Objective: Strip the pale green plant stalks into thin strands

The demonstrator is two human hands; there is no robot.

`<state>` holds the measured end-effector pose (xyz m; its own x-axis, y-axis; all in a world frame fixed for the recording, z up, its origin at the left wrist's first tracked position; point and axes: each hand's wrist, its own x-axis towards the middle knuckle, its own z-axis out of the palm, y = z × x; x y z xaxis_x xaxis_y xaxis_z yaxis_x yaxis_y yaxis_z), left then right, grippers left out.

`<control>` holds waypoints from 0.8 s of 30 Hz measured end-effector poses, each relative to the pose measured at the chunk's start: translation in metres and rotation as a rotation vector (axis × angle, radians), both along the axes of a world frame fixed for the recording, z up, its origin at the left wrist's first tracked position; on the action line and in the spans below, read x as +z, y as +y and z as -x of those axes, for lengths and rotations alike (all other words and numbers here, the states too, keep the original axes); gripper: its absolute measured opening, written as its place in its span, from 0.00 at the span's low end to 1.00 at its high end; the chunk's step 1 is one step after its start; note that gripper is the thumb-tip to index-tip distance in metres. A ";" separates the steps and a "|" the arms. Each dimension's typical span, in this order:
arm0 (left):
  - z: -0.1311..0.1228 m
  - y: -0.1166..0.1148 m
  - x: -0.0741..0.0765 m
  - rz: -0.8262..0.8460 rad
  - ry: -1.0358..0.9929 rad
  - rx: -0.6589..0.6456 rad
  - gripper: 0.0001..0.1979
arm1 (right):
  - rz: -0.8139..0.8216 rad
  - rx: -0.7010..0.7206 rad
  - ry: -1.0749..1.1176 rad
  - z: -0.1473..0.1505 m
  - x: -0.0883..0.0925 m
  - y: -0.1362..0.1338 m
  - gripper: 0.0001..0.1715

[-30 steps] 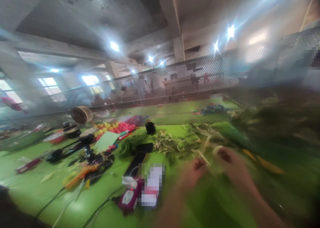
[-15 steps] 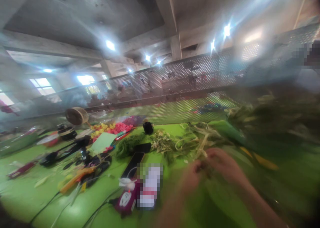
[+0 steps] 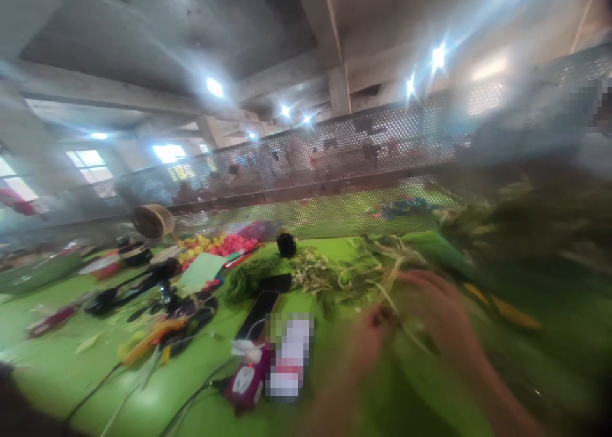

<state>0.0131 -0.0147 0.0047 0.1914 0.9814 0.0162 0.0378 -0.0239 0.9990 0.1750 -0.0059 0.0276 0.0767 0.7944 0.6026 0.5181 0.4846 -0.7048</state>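
Observation:
My left hand (image 3: 369, 335) is low at the right of centre, its fingers closed around a thin pale-green stem (image 3: 389, 300). The lower part of the stem slants down to the right, past the fingertips. Just to the right, my right hand (image 3: 437, 300) reaches forward over the near edge of a heap of long stems (image 3: 377, 265). Its fingers are blurred, so whether they grip a stem cannot be seen. Small pale leafy or flower pieces (image 3: 310, 274) lie left of the heap.
On the green table (image 3: 186, 386) are a purple power socket (image 3: 246, 383), a dark phone (image 3: 258, 312), a yellow-handled corded tool (image 3: 153, 341), and pink and yellow pieces (image 3: 224, 244). A perforated divider (image 3: 306, 156) runs behind. Dark greenery (image 3: 535, 233) stands at right.
My right hand has moved slightly up and away from my left hand, towards the stems. More of the thin stem shows between the hands. The whole view has shifted slightly.

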 end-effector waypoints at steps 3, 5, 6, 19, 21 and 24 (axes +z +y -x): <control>0.005 0.005 -0.003 -0.020 0.043 0.159 0.15 | 0.008 -0.113 0.004 -0.001 0.003 -0.005 0.15; 0.007 0.006 -0.002 -0.100 0.080 0.219 0.14 | 0.176 -0.051 0.058 0.004 0.002 -0.008 0.15; 0.007 0.005 -0.001 -0.154 0.102 0.239 0.12 | 0.258 0.005 0.099 0.008 0.000 -0.010 0.15; 0.001 -0.002 0.000 -0.326 0.193 0.236 0.11 | 0.560 0.173 0.276 0.025 0.009 -0.009 0.13; 0.001 -0.001 -0.001 -0.336 0.194 0.218 0.11 | 0.546 0.165 0.269 0.027 0.008 -0.009 0.14; 0.002 -0.001 0.001 -0.328 0.178 0.202 0.13 | 0.535 0.150 0.267 0.030 0.007 -0.010 0.16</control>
<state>0.0112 -0.0155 0.0052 0.0238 0.9479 0.3176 0.2452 -0.3135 0.9174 0.1452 -0.0163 0.0347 0.0343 0.9951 0.0927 0.2440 0.0816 -0.9663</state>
